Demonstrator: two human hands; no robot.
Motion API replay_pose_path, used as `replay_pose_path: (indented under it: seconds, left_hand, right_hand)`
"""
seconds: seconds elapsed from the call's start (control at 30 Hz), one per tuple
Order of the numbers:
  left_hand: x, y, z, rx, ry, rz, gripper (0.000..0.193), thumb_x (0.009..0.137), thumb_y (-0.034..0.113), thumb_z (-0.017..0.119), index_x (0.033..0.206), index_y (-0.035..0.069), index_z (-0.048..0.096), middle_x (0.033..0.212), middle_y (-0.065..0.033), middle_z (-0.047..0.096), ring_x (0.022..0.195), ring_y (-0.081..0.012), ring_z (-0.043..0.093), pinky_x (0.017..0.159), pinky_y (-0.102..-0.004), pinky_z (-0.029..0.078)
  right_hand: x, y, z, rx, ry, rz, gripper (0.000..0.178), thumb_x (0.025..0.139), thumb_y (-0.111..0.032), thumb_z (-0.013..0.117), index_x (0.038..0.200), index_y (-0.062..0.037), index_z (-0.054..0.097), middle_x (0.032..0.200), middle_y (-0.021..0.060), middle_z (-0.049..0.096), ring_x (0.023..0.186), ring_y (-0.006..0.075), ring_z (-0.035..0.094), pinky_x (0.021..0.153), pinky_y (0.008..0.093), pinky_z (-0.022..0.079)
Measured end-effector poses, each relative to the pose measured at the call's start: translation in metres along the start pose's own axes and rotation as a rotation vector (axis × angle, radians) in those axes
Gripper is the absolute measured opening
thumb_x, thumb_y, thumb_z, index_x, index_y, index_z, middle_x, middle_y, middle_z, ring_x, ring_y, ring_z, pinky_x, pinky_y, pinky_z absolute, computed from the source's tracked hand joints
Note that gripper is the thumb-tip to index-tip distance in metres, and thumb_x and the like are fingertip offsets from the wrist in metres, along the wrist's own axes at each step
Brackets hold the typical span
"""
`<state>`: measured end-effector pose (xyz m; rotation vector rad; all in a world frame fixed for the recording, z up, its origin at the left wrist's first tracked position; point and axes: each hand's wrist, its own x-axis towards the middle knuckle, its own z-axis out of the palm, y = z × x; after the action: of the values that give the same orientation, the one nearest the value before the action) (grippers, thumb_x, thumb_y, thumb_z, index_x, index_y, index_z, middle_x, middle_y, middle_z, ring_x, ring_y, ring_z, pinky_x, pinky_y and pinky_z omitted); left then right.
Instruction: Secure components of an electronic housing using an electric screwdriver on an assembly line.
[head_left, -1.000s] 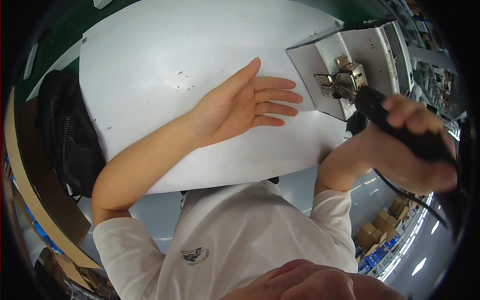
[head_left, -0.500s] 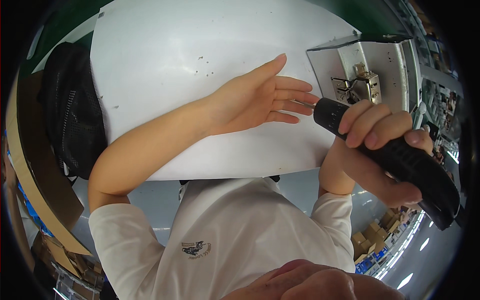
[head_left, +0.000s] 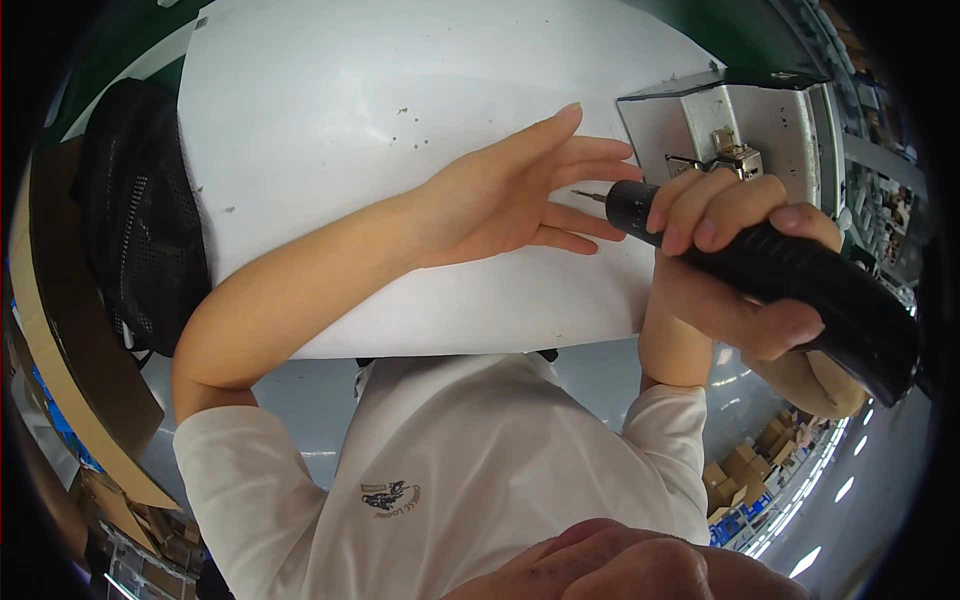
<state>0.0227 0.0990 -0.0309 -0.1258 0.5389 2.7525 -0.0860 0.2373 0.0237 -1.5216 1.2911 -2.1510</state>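
The right hand [head_left: 735, 250] has brought the black driver [head_left: 800, 275] leftward and away from the metal fitting [head_left: 738, 157] in the box [head_left: 785, 125] on the right, where its front end was a second ago, and the thin bit [head_left: 590, 196] now shows fully, pointing left into the gap between the left hand's [head_left: 510, 195] middle and ring fingers. Those two fingers have spread apart, having been closer together a second ago. Since half a second ago, the driver's nose has shifted slightly left and farther away, and the gripping fingers now hide the fitting's near part.
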Motion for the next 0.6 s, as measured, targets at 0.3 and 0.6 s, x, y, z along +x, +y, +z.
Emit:
replay_pose_path:
  seconds: [0.3,0.6]
  left_hand:
    - [0.0023,-0.0028,-0.0024,0.048,-0.030,-0.004,0.085,0.094,0.060,0.040,0.143,-0.008,0.026,0.148,-0.0233,0.026,0.119,-0.0401,0.048,0.103,-0.0437,0.036]
    - [-0.0008,-0.0030,-0.0004,0.082,-0.032,-0.001,0.086,0.093,0.060,0.041,0.143,-0.007,0.026,0.149,-0.0222,0.025,0.121,-0.0398,0.047,0.103,-0.0435,0.036]
  right_hand:
    - [-0.0010,0.0100,-0.0052,0.013,-0.016,0.006,0.055,0.093,-0.058,0.041,0.118,-0.0097,0.046,0.069,0.0073,0.050,0.047,0.0159,0.048,0.044,0.0316,0.044]
    - [-0.0007,0.0068,0.0010,0.018,-0.049,-0.023,0.057,0.092,-0.060,0.042,0.118,-0.0099,0.047,0.072,0.0073,0.051,0.048,0.0158,0.048,0.044,0.0312,0.044]
